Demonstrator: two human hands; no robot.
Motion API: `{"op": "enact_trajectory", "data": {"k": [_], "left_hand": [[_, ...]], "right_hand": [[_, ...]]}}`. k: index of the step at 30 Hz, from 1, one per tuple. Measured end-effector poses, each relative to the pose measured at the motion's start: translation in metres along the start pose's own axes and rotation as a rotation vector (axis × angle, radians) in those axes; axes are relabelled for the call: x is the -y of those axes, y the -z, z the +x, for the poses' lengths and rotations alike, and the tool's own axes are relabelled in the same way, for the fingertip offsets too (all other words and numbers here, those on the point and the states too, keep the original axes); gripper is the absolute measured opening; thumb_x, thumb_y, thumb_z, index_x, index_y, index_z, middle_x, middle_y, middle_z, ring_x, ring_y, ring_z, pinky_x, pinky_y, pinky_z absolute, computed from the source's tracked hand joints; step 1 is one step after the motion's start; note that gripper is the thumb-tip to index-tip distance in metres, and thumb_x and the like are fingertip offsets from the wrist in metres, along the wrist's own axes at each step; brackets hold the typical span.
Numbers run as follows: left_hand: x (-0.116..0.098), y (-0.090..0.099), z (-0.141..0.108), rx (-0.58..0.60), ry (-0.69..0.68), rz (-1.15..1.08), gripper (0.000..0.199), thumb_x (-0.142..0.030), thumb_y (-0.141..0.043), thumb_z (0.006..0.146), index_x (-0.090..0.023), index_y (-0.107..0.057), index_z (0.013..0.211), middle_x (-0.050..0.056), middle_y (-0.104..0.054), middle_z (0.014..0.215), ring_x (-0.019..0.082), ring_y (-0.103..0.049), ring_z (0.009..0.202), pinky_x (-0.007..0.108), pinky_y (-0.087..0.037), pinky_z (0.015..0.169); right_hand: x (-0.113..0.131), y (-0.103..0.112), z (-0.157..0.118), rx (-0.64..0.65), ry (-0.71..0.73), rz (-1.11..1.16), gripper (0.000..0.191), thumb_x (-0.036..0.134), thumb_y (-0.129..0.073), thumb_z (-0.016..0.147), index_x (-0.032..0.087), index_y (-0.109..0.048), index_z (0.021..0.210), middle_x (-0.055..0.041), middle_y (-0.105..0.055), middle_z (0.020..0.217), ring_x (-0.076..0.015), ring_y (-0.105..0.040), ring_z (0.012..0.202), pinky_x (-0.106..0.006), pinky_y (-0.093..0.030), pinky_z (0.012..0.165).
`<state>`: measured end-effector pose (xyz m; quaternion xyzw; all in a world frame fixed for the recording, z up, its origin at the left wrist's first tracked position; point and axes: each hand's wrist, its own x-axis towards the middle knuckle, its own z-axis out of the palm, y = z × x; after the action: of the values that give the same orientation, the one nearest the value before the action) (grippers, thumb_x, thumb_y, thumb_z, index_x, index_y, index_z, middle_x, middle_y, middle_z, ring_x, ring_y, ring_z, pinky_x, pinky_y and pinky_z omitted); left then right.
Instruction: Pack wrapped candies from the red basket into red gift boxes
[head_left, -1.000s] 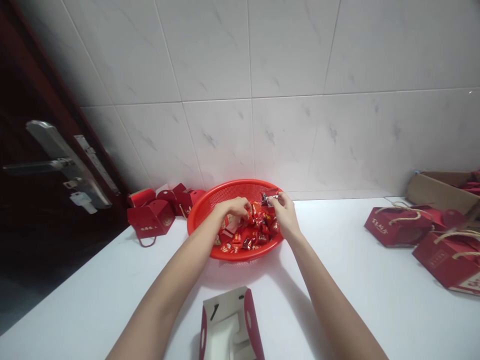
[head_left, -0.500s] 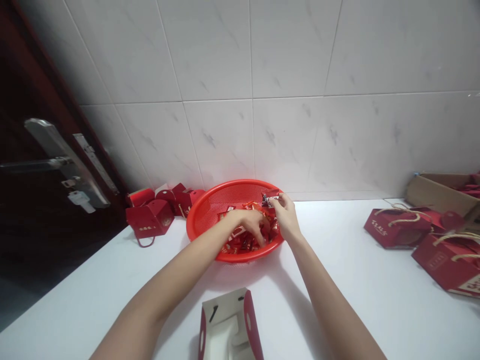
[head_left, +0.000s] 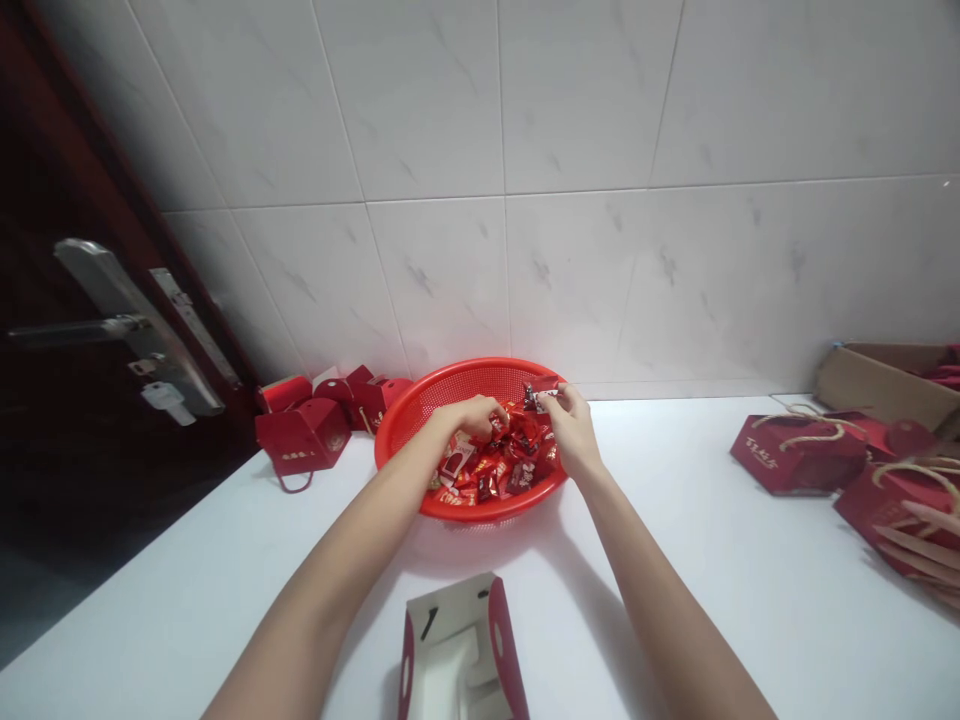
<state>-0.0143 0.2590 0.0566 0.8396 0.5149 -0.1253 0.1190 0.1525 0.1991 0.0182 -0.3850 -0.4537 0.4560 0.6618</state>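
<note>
No word can be read with certainty. Pale characters run across the front of the rope-handled box point(head_left: 799, 457) and, smaller, along the left-hand box point(head_left: 302, 438) (too blurred to make out). Print also marks the pale packet point(head_left: 458, 461) and the raised sweet point(head_left: 541, 393), equally unreadable.

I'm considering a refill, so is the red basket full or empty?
Partly filled: the basket has wrapped packets lying below its rim, and mesh shows bare at the back.
</note>
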Motion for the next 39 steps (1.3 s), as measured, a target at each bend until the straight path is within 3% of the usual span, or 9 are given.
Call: {"op": "enact_trajectory", "data": {"k": [5,10,16,21,25,28,32,35,39], "left_hand": [[-0.017,0.001,-0.003,0.018,-0.065,-0.107,0.055,-0.018,-0.068,0.066,-0.029,-0.073,0.12,0.0,-0.074,0.099,0.02,-0.068,0.086,0.02,-0.047,0.06],[-0.042,-0.012,-0.002,0.08,-0.12,-0.048,0.047,-0.038,-0.081,0.064,-0.027,-0.077,0.109,0.001,-0.075,0.102,0.022,-0.068,0.091,0.024,-0.05,0.072],[-0.052,-0.02,0.005,0.124,-0.125,0.093,0.035,-0.035,-0.086,0.061,-0.023,-0.078,0.093,0.005,-0.076,0.099,0.023,-0.068,0.088,0.026,-0.049,0.073],[-0.045,-0.019,0.009,0.146,-0.096,0.03,0.03,-0.032,-0.088,0.056,-0.021,-0.076,0.082,0.002,-0.076,0.089,0.021,-0.066,0.079,0.026,-0.048,0.068],[-0.029,-0.013,0.007,0.056,-0.013,-0.099,0.036,-0.045,-0.086,0.058,-0.021,-0.075,0.084,0.0,-0.074,0.082,0.019,-0.065,0.072,0.025,-0.048,0.064],[-0.016,-0.007,0.005,-0.017,0.026,-0.096,0.037,-0.056,-0.071,0.075,-0.019,-0.073,0.083,0.003,-0.073,0.081,0.019,-0.064,0.07,0.025,-0.045,0.062],[-0.008,-0.002,0.004,-0.018,0.067,-0.061,0.04,-0.047,-0.046,0.093,-0.017,-0.072,0.089,0.007,-0.074,0.089,0.019,-0.066,0.077,0.024,-0.045,0.065],[-0.006,-0.002,0.004,0.0,0.105,-0.07,0.031,-0.035,-0.049,0.09,-0.016,-0.073,0.092,0.009,-0.075,0.095,0.019,-0.067,0.077,0.024,-0.046,0.066],[-0.003,-0.002,0.001,0.045,0.151,-0.085,0.022,-0.027,-0.061,0.077,-0.016,-0.074,0.091,0.007,-0.076,0.087,0.018,-0.067,0.073,0.024,-0.048,0.064]], "right_hand": [[-0.001,0.001,0.001,-0.011,-0.002,-0.023,0.023,0.039,-0.065,0.071,0.022,-0.062,0.087,0.0002,-0.069,0.08,-0.0201,-0.064,0.079,-0.036,-0.051,0.077],[-0.001,0.003,0.003,-0.007,-0.003,-0.023,0.026,0.039,-0.067,0.07,0.022,-0.063,0.089,-0.001,-0.07,0.083,-0.0214,-0.064,0.083,-0.037,-0.051,0.08],[-0.001,0.004,0.003,0.007,0.022,0.011,0.019,0.037,-0.066,0.07,0.022,-0.061,0.08,0.001,-0.068,0.078,-0.0189,-0.062,0.081,-0.033,-0.049,0.079],[0.001,0.001,0.003,0.005,0.026,0.052,0.018,0.039,-0.065,0.07,0.023,-0.06,0.075,0.002,-0.066,0.075,-0.0181,-0.061,0.076,-0.032,-0.049,0.074],[0.001,0.001,0.003,0.014,0.007,0.068,0.02,0.041,-0.067,0.07,0.023,-0.061,0.078,0.0009,-0.068,0.078,-0.0195,-0.062,0.078,-0.033,-0.051,0.074],[0.001,0.001,0.003,0.021,-0.007,0.069,0.021,0.042,-0.068,0.07,0.023,-0.061,0.079,0.0007,-0.068,0.078,-0.0197,-0.062,0.076,-0.034,-0.052,0.072],[0.001,0.001,0.003,0.017,-0.007,0.072,0.022,0.042,-0.067,0.069,0.023,-0.061,0.079,0.0006,-0.067,0.079,-0.0196,-0.062,0.077,-0.035,-0.053,0.074],[0.001,0.001,0.002,0.008,0.002,0.06,0.021,0.042,-0.067,0.07,0.023,-0.061,0.079,0.0008,-0.066,0.077,-0.0191,-0.061,0.076,-0.034,-0.052,0.073],[0.001,0.0,0.002,0.002,0.007,0.065,0.021,0.042,-0.067,0.071,0.023,-0.06,0.077,0.0012,-0.066,0.076,-0.0186,-0.06,0.074,-0.033,-0.051,0.069]]}}
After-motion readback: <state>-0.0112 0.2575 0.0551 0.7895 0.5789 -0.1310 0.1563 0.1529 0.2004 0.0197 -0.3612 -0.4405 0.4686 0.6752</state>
